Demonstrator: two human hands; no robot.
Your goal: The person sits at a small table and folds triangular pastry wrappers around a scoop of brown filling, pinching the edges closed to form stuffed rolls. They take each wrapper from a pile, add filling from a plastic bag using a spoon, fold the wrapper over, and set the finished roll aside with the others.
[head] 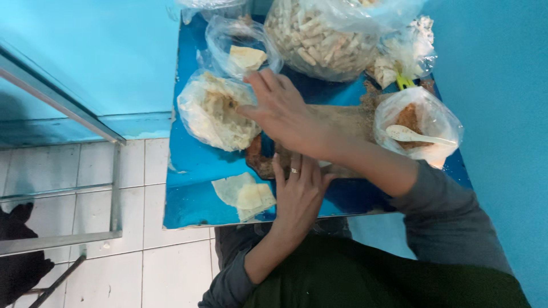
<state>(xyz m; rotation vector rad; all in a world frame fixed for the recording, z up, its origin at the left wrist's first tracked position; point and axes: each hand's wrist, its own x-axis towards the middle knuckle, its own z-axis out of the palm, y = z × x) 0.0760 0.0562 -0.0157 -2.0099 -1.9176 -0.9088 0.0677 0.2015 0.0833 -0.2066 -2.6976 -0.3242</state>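
Hands at work on a blue desk (194,165): right hand (285,114), fingers spread and holding nothing, reaches w/ fingertips touching an open clear bag of thin pale wrappers (214,111). Left hand (298,194) lies flat on a wooden board (342,122), also open, w/ no grip. Wrappers look light, soft, tear-prone; best lifted singly by an edge. Two loose wrappers (245,195) sit just beside the left hand, near the desk's front.
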